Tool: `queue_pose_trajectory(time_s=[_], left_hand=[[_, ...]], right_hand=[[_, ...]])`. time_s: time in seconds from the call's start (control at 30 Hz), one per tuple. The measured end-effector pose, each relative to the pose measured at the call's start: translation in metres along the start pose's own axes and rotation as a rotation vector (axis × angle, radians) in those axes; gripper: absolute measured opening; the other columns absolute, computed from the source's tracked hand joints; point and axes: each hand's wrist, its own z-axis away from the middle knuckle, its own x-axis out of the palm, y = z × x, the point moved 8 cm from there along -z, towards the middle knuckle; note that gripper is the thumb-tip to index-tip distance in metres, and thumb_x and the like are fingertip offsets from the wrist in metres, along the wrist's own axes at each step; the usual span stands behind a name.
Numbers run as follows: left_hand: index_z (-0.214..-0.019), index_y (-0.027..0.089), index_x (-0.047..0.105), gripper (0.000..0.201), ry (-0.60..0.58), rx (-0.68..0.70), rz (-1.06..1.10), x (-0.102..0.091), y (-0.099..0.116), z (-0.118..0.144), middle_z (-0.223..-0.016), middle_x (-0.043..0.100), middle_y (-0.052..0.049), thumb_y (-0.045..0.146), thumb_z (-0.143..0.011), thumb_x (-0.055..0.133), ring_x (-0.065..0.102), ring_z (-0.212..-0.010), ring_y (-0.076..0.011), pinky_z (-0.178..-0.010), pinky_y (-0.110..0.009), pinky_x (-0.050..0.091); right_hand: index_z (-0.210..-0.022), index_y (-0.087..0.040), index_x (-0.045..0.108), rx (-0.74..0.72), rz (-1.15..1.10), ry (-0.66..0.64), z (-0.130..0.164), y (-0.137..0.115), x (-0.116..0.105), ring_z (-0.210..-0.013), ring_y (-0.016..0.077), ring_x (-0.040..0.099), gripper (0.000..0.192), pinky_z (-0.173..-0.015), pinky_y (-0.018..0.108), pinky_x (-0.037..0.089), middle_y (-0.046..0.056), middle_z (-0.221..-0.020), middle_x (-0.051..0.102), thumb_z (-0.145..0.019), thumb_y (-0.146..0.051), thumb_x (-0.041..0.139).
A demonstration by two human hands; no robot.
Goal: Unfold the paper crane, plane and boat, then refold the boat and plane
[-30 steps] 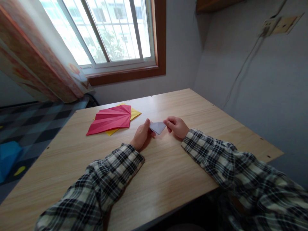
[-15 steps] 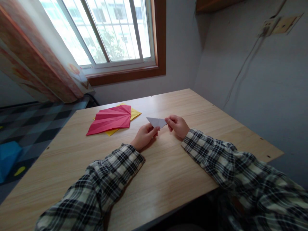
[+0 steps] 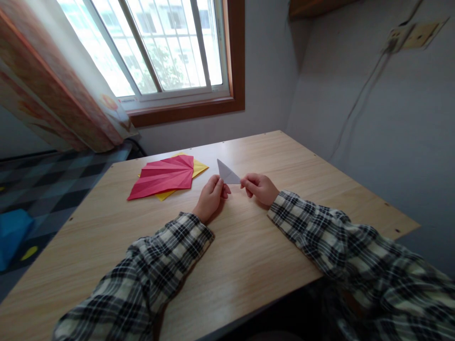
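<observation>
A small white folded paper triangle (image 3: 228,174) is held up between my hands over the middle of the table, one point turned up and away from me. My left hand (image 3: 211,196) pinches its lower left corner between thumb and fingers. At the lower right corner, the fingertips of my right hand (image 3: 259,188) close on the paper. To the left of my left hand lies a creased red sheet of paper (image 3: 165,176), overlapping a yellow sheet of paper (image 3: 200,169) whose corners stick out beneath it.
The wooden table (image 3: 284,246) fills the middle, its far edge near the wall under a window (image 3: 170,52). A curtain (image 3: 67,80) hangs at the left above a checked surface, where a blue object (image 3: 13,234) lies. A cable (image 3: 359,102) runs down the right wall from a socket.
The white paper triangle has turned in my hands, its point swinging from the left to upward. My left thumb has shifted left along it, while the sheets have stayed put.
</observation>
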Motion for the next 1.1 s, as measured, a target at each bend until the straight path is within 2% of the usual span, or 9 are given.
queue_pose_trajectory(time_s=[0.33, 0.63, 0.77, 0.9, 1.1], left_hand=[[-0.075, 0.019, 0.053, 0.037, 0.06, -0.024, -0.149, -0.006, 0.007, 0.001, -0.063, 0.058, 0.001, 0.05, -0.096, 0.047, 0.052, -0.056, -0.0121, -0.057, -0.025, 0.042], [-0.076, 0.02, 0.053, 0.038, 0.022, 0.014, -0.058, -0.001, 0.004, 0.0, -0.065, 0.057, 0.002, 0.05, -0.097, 0.046, 0.052, -0.057, -0.011, -0.059, -0.024, 0.042], [-0.078, 0.02, 0.051, 0.036, 0.001, -0.008, 0.005, 0.001, 0.003, 0.001, -0.066, 0.058, 0.002, 0.05, -0.097, 0.046, 0.052, -0.058, -0.0109, -0.06, -0.024, 0.043], [-0.076, 0.02, 0.05, 0.036, -0.033, -0.027, 0.008, 0.005, 0.001, 0.002, -0.064, 0.058, 0.001, 0.051, -0.096, 0.048, 0.053, -0.059, -0.0116, -0.062, -0.024, 0.043], [-0.073, 0.021, 0.051, 0.037, -0.082, -0.013, -0.043, 0.007, 0.002, 0.002, -0.062, 0.058, 0.001, 0.05, -0.095, 0.05, 0.053, -0.059, -0.0122, -0.06, -0.024, 0.043]], right_hand=[[-0.07, -0.019, 0.061, -0.008, 0.07, -0.03, 0.0, -0.001, 0.001, -0.05, 0.0117, 0.052, 0.037, -0.057, 0.026, 0.04, -0.003, -0.052, 0.056, -0.091, -0.049, 0.054], [-0.061, -0.02, 0.054, -0.045, 0.11, -0.105, 0.0, -0.006, 0.005, -0.051, 0.0115, 0.049, 0.038, -0.057, 0.025, 0.038, -0.003, -0.051, 0.054, -0.092, -0.043, 0.051], [-0.062, -0.02, 0.055, -0.047, 0.016, -0.122, 0.001, -0.007, 0.007, -0.054, 0.0121, 0.053, 0.047, -0.06, 0.026, 0.042, -0.002, -0.052, 0.056, -0.094, -0.052, 0.045], [-0.076, -0.02, 0.057, 0.024, -0.142, -0.081, -0.001, 0.001, 0.007, -0.051, 0.0118, 0.052, 0.049, -0.053, 0.025, 0.044, -0.003, -0.054, 0.056, -0.09, -0.065, 0.044], [-0.073, -0.021, 0.054, 0.042, -0.207, -0.07, -0.003, 0.001, 0.007, -0.051, 0.0108, 0.052, 0.047, -0.05, 0.023, 0.045, -0.004, -0.055, 0.054, -0.088, -0.065, 0.051]])
